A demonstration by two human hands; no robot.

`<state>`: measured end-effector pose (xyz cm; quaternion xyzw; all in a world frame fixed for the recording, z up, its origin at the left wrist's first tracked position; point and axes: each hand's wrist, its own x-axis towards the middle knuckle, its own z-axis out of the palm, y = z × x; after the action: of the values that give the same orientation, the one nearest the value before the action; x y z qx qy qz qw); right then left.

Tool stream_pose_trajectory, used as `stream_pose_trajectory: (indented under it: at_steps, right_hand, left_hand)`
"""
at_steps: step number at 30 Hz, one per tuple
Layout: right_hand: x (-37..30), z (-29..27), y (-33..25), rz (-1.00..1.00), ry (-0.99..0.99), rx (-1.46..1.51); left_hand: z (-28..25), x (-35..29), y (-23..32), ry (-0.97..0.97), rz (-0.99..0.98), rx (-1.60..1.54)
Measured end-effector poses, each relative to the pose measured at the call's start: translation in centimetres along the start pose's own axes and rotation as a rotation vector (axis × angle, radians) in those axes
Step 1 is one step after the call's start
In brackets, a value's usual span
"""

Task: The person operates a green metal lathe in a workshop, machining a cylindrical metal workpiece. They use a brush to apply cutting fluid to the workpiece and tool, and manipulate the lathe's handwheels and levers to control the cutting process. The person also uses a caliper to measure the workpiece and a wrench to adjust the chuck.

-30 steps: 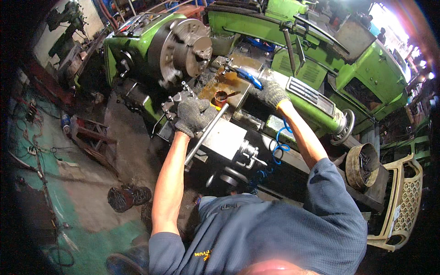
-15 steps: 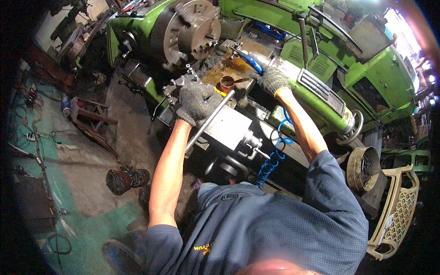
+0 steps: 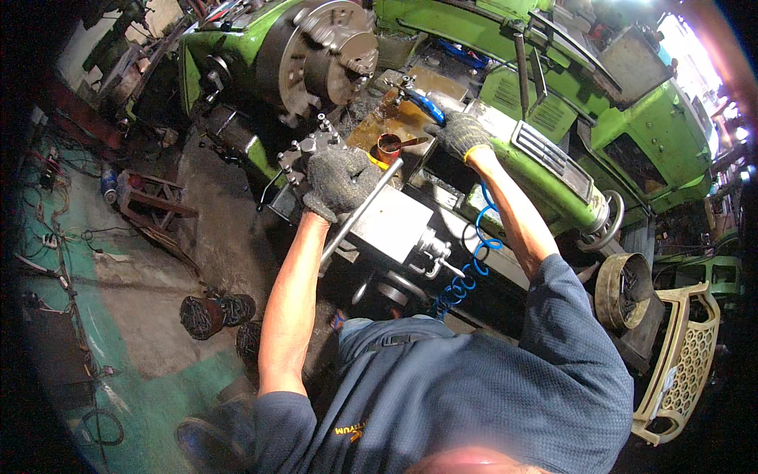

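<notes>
Hands gloved — left hand (image 3: 341,182) gripping a steel bar (image 3: 359,215), right hand (image 3: 458,134) closed on a blue-handled tool (image 3: 422,104).

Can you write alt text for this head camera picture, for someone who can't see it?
A person leans over a green lathe, gloved left hand gripping a long steel bar, gloved right hand by a blue nozzle. The chuck is at upper left.

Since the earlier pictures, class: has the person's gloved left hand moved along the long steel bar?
No: the left hand grips the steel bar beside the tool post as before.
</notes>
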<state>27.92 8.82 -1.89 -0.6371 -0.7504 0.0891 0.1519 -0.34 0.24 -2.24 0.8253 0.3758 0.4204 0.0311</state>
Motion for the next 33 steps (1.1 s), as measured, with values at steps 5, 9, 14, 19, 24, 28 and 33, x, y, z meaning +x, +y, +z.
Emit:
stream_pose_trajectory:
  at_steps: [5,9,14,19,24,28,33]
  right_hand:
    - [2.8,2.0,0.4,-0.113,0.115,0.008]
    - [5.0,2.3,-1.1,-0.050,-0.031,0.028]
    - [6.2,3.0,-0.4,-0.002,-0.075,0.130]
    - [6.6,4.1,-0.1,0.007,-0.084,0.211]
    - [5.7,3.9,0.6,0.038,-0.050,0.311]
    - [6.6,5.4,1.7,0.030,-0.034,0.344]
    - [6.9,5.4,1.6,0.030,-0.062,0.346]
  left_hand:
    - [0.1,0.2,0.1,0.008,-0.001,0.027]
    - [-0.4,0.0,0.2,-0.001,-0.020,0.030]
    - [-0.4,0.4,0.8,0.036,0.021,0.027]
    - [-0.2,-0.1,0.2,0.026,0.020,0.025]
    - [-0.2,0.1,0.4,0.027,0.012,0.031]
    - [-0.6,0.7,1.2,0.049,0.020,-0.026]
    - [-0.4,0.3,0.9,0.044,-0.017,-0.010]
